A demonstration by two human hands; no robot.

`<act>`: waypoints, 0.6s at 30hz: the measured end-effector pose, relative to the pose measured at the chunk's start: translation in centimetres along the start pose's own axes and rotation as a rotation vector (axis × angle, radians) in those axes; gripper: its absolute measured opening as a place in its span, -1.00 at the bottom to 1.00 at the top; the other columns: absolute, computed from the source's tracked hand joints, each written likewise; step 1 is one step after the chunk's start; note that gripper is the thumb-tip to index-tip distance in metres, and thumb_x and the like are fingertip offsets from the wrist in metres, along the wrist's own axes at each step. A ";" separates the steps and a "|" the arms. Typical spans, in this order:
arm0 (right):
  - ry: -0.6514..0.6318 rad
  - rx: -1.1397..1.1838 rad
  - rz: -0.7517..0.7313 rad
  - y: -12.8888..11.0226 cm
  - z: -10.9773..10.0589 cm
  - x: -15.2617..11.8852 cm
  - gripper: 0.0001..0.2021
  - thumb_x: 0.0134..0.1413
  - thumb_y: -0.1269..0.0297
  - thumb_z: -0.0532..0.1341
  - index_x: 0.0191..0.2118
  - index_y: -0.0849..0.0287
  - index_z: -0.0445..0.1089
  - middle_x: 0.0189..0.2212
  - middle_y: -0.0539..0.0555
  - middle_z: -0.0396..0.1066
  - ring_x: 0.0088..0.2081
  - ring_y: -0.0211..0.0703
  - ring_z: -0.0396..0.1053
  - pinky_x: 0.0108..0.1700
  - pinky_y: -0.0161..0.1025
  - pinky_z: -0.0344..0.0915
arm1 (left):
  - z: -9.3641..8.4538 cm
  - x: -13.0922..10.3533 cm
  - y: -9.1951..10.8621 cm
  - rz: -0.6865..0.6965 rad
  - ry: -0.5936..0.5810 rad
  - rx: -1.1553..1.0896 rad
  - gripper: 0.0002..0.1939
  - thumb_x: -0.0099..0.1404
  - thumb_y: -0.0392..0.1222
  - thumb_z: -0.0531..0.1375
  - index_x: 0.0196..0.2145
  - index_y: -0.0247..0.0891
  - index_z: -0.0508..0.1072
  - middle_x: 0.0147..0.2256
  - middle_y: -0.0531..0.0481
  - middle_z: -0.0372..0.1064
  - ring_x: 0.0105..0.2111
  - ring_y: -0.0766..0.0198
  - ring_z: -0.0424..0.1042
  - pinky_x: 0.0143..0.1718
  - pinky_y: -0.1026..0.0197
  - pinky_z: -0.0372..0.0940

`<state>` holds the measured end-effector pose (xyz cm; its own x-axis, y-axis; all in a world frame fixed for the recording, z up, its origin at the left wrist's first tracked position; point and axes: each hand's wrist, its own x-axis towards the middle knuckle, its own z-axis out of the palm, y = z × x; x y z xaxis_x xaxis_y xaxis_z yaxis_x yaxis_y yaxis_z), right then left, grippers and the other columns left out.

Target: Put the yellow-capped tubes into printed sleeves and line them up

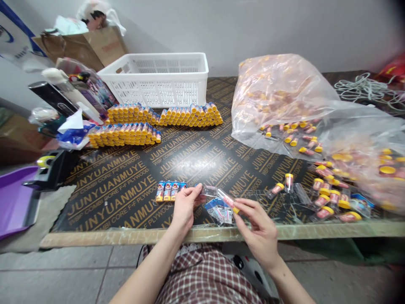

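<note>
Between the thumb and fingers of my left hand [186, 204] is a clear plastic piece [209, 191], like a thin sleeve or tube. My right hand [257, 226] pinches a small pink-and-clear tube [226, 198] by its yellow end, tilted toward the left hand. The clear piece and the tube meet or overlap; I cannot tell whether one is inside the other. Below them lies a small pile of blue-and-clear printed film wrappers [220, 211]. Just left of my left hand stands a short row of blue-wrapped tubes [167, 191] with yellow bottoms.
Stacked wrapped tubes [126, 134] lie before a white basket [158, 86]. A large clear bag [278, 84] spills loose yellow-capped tubes [325, 196] at right. A purple dustpan [15, 198] is at far left. The table's wooden edge [126, 237] runs under my forearms.
</note>
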<state>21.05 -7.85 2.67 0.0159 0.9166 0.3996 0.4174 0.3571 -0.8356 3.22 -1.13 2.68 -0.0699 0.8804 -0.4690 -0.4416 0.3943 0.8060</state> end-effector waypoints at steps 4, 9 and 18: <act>-0.144 0.039 -0.001 0.0 0.5 0.0 -0.64 0.13 0.51 0.12 -0.02 -0.04 0.38 -0.09 0.07 0.35 -0.05 -0.16 0.34 -0.01 -0.16 0.32 | 0.4 -0.6 0.0 0.072 -0.082 0.003 -0.64 -0.01 0.05 0.33 -0.54 -0.36 0.47 -0.54 0.05 0.39 -0.51 0.39 0.36 -0.41 0.31 0.33; -0.156 -0.031 -0.057 0.4 1.1 0.1 -0.52 0.07 0.55 0.11 0.08 -0.05 0.27 -0.10 0.09 0.30 -0.05 -0.13 0.32 -0.02 -0.13 0.35 | 0.8 -1.8 0.2 -0.069 -0.238 -0.029 -0.53 -0.07 -0.14 0.40 -0.18 -0.29 0.44 -0.48 0.06 0.44 -0.50 0.38 0.40 -0.39 0.29 0.34; -0.370 0.093 -0.067 0.8 0.8 0.7 -0.14 -0.23 0.56 0.12 0.27 0.03 -0.09 0.25 0.15 -0.03 0.25 0.09 0.01 0.21 0.11 0.12 | 0.8 -2.9 -0.7 -0.275 -0.381 0.090 -0.64 -0.14 -0.14 0.43 -0.44 -0.42 0.47 -0.52 -0.01 0.44 -0.55 0.40 0.39 -0.45 0.32 0.29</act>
<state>20.63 -6.75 1.99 -0.3443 0.8877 0.3056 0.3216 0.4174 -0.8499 4.46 -3.76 3.80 0.3787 0.7674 -0.5173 -0.3176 0.6328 0.7062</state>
